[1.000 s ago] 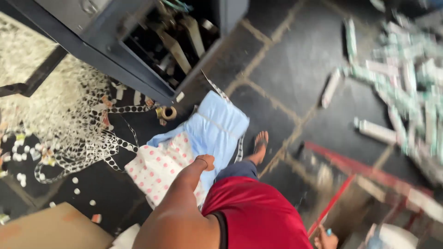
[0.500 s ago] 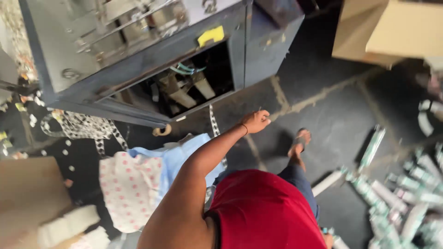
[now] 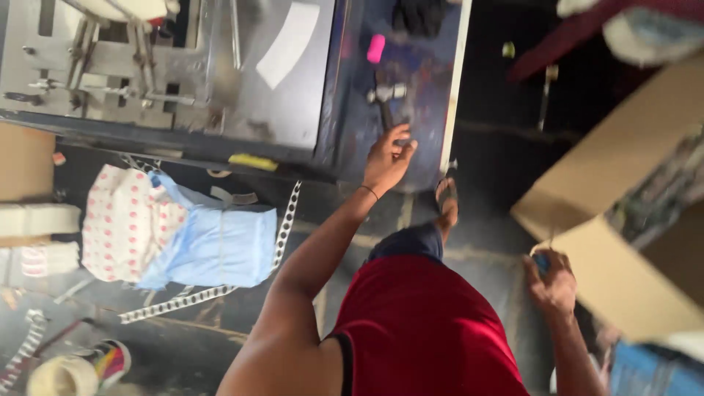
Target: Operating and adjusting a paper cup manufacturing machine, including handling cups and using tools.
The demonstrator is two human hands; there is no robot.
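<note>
Big grey machine (image 3: 183,81) fills the top, cardboard box (image 3: 623,220) crowds the right, dark floor (image 3: 484,227) open between. Left hand (image 3: 387,158) sits on the bench (image 3: 433,95) edge, fingers (image 3: 402,147) curled around the hammer (image 3: 386,103) handle. Right hand (image 3: 551,282) is clenched on something blue (image 3: 541,260).

The person's left arm stretches forward and up, nearly straight, bare from shoulder to wrist, with a thin band around the wrist. The left hand (image 3: 387,158) is curled, fingers bent around something dark, knuckles up. The right arm hangs low at the side, elbow slightly bent. The right hand (image 3: 551,282) is closed in a loose fist around a small blue item, back facing up.
</note>
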